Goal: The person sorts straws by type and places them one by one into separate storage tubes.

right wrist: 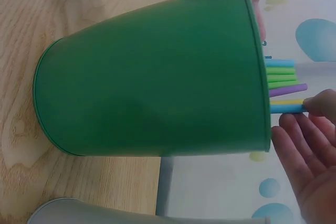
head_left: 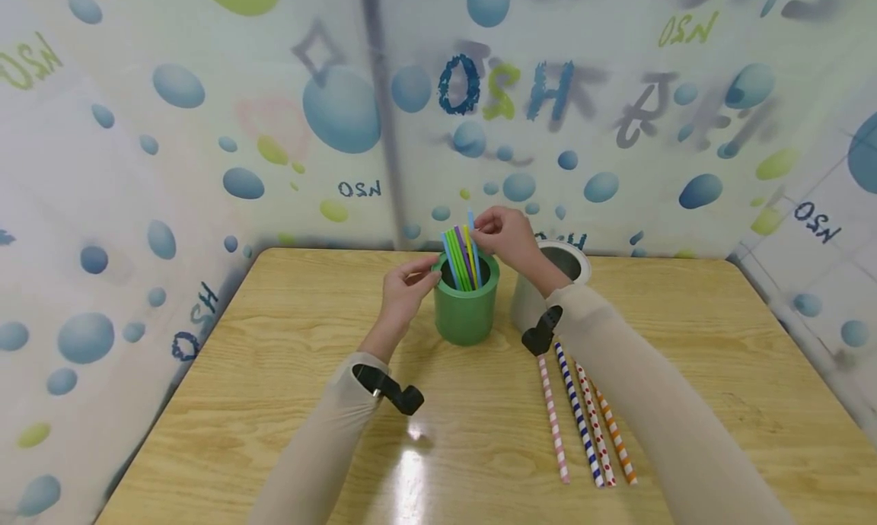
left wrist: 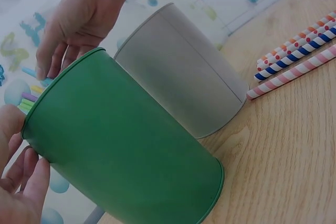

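- Green container point(head_left: 464, 317) stands upright on a wooden surface point(head_left: 233, 373), holding slim plain straws point(head_left: 457, 260) in blue, green, purple and yellow that rise above its rim.
- The person's right hand point(head_left: 508, 240) is just above the rim, its thumb and fingers narrowed in a pinch on the upper part of a light blue straw point(head_left: 476, 257); that straw's lower part is inside the container.
- The left hand point(head_left: 403, 291) touches the container's left side at the rim, fingers bent; whether they grip it, I cannot tell.
- A pale grey container point(head_left: 526, 303) stands just right of the green one.
- Nearer the viewer, four patterned straws point(head_left: 578, 415) lie side by side, three striped, one dotted.
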Action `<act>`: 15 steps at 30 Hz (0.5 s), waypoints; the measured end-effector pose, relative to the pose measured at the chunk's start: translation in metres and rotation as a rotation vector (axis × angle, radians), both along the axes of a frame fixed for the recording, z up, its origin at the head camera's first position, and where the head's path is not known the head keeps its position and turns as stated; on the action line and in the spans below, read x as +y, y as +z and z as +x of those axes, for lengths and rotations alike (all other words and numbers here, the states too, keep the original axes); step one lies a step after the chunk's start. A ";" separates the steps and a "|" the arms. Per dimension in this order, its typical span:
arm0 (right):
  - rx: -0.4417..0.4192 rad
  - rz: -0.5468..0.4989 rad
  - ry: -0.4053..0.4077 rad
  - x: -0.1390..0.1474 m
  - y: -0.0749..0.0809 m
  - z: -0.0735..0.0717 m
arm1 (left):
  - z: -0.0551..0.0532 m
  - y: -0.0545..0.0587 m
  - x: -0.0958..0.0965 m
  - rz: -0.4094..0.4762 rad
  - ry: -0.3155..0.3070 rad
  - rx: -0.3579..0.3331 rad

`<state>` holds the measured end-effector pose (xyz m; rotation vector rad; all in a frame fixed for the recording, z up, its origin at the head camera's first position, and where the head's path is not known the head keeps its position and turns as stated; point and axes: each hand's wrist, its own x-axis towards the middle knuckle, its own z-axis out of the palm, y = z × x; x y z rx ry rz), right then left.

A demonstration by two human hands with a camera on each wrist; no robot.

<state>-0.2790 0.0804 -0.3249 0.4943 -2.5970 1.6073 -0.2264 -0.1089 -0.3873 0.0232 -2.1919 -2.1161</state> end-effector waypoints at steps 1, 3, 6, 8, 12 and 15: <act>-0.004 0.003 0.000 0.000 -0.001 0.000 | 0.000 0.000 0.000 -0.001 -0.001 0.000; -0.007 0.014 0.002 0.001 -0.003 -0.001 | 0.000 0.000 0.001 0.003 -0.001 0.000; -0.017 0.027 0.004 0.001 -0.004 -0.001 | 0.000 0.000 0.001 0.002 0.001 0.001; -0.024 0.035 0.003 0.001 -0.005 -0.002 | 0.000 0.000 0.001 0.001 0.000 0.002; -0.036 0.070 -0.011 0.001 -0.006 -0.003 | 0.000 0.000 0.001 -0.003 -0.002 0.004; -0.049 0.105 -0.018 0.000 -0.007 -0.004 | 0.000 -0.001 0.001 -0.003 -0.001 0.006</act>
